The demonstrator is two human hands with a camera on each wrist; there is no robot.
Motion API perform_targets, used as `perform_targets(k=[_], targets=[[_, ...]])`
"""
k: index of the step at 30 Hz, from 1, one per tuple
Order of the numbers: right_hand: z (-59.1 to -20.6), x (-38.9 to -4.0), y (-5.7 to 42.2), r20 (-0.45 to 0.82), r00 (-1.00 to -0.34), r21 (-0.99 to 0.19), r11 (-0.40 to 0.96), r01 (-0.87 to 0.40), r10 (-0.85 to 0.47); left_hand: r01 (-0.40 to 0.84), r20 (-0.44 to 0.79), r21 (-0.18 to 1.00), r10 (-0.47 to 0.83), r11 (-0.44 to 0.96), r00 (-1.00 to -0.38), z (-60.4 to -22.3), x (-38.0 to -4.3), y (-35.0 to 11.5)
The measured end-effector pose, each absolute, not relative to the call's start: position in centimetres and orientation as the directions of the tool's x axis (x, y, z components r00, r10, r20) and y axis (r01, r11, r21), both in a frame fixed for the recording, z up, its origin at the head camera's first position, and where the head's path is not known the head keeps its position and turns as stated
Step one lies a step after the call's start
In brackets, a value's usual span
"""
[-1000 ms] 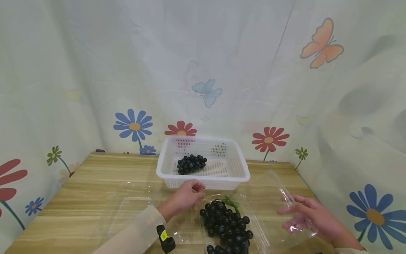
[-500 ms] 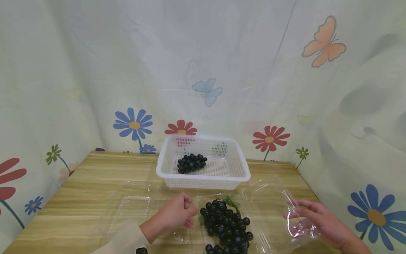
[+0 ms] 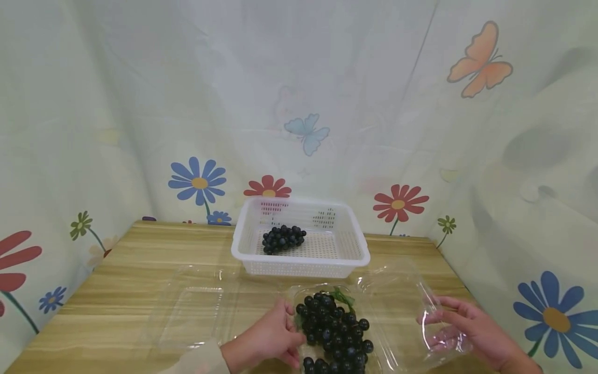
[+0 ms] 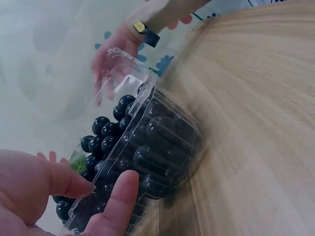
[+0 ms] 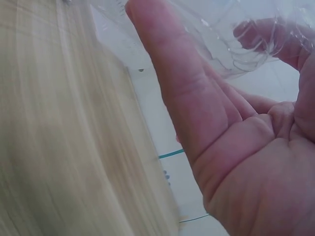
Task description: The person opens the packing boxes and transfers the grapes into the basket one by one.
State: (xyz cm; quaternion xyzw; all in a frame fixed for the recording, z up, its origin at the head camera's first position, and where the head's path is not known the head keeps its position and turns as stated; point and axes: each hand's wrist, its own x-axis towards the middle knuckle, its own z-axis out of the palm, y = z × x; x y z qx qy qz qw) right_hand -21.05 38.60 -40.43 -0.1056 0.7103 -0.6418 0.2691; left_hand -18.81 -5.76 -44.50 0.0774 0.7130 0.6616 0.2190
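A clear plastic clamshell (image 3: 388,356) stands at the table's front, its lid (image 3: 397,291) raised to the right. Several bunches of dark grapes (image 3: 331,327) with a green leaf fill its base. My left hand (image 3: 273,335) pinches the base's left rim. In the left wrist view the left thumb (image 4: 69,184) lies at the rim and a finger against the outer wall. My right hand (image 3: 474,327) holds the lid's outer end, thumb and extended fingers set apart around the plastic. The right wrist view shows the right hand's long straight finger (image 5: 172,64) beside the clear plastic.
Behind the clamshell stands a white perforated basket (image 3: 299,267) with one bunch of dark grapes (image 3: 283,239) in it. Another clear plastic container (image 3: 191,311) lies at the left of the wooden table (image 3: 126,270). A flower-patterned curtain (image 3: 303,93) surrounds the table.
The left hand first drew back from the basket's front toward the person, then moved right onto the clamshell's left rim. The lid and the right hand shifted only slightly.
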Motion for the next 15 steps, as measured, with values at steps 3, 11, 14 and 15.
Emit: perform_targets(k=[3, 11, 14, 15], targets=[[-40.7, -21.0, 38.6, -0.238, -0.828, -0.971, 0.136, 0.196, -0.507, -0.149, -0.194, 0.978, 0.382, 0.144, -0.903, -44.6, -19.2, -5.7], [-42.5, -21.2, 38.9, -0.307, -0.870, -0.949, 0.192, 0.249, -0.386, -0.128, -0.185, 0.977, 0.380, 0.170, -0.906, -44.1, -20.5, -6.0], [-43.4, -21.4, 39.0, -0.351, -0.876, -0.928, 0.250, 0.277, -0.331, -0.133, -0.185, 0.978, 0.379, 0.159, -0.907, -44.2, -20.9, -6.1], [-43.6, -21.4, 39.1, -0.368, -0.872, -0.919, 0.270, 0.287, -0.323, -0.136, -0.188, 0.978, 0.376, 0.160, -0.907, -44.3, -21.0, -6.2]])
